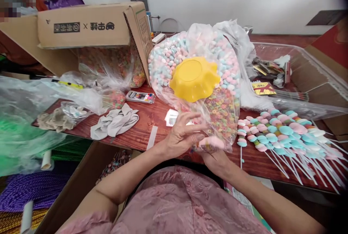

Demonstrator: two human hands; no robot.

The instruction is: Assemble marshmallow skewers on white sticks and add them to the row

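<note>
My right hand (216,162) is closed round the lower part of a marshmallow skewer (213,142), which lies blurred and sideways above the table's front edge. A pink marshmallow shows on it, with darker candy at its left end; the stick itself is mostly hidden. At that left end is my left hand (179,136), its thumb and forefinger drawn together; what lies between them is too small to name. Just beyond both hands is a clear bag of ring candies (224,112). A larger bag of pink and blue marshmallows (165,62) sits behind, with an upside-down yellow scalloped bowl (194,78) on top.
Several finished candy skewers (286,129) lie piled at the right. Behind them stands a clear plastic bin (323,109). To the left are a grey cloth (115,121), a small flat packet (140,97) and an open cardboard box (87,25) holding bagged candy.
</note>
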